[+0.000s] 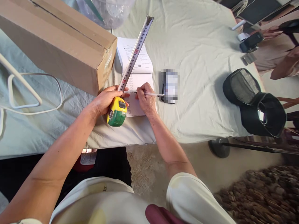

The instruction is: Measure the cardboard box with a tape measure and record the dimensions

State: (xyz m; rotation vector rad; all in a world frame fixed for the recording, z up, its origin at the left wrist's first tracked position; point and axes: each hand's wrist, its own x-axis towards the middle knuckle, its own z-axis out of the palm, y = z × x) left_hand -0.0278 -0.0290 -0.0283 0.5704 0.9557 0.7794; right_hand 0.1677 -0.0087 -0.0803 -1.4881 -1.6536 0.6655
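Note:
My left hand (pixel 108 99) is closed round a yellow and green tape measure (pixel 117 116), whose blade reaches out over an open notebook (pixel 137 107). Its thumb lies on the blade near the case. In my right hand (pixel 146 97) is a slim pen (pixel 153 94), its tip end at the lower page, where a column of handwritten marks runs down the left side. The upper page bears print. Just right of the notebook lies a phone (pixel 170 86) with a blurred screen. Part of the page is hidden under the blade and my hands.
A cardboard box (pixel 70 53) stands left of the notebook, with a clear plastic container (pixel 114 12) behind it. A white cable (pixel 44 109) loops at the left. Black open cases (pixel 243 87) sit at the right edge, near another person's hand (pixel 272 32) and small devices (pixel 251 42).

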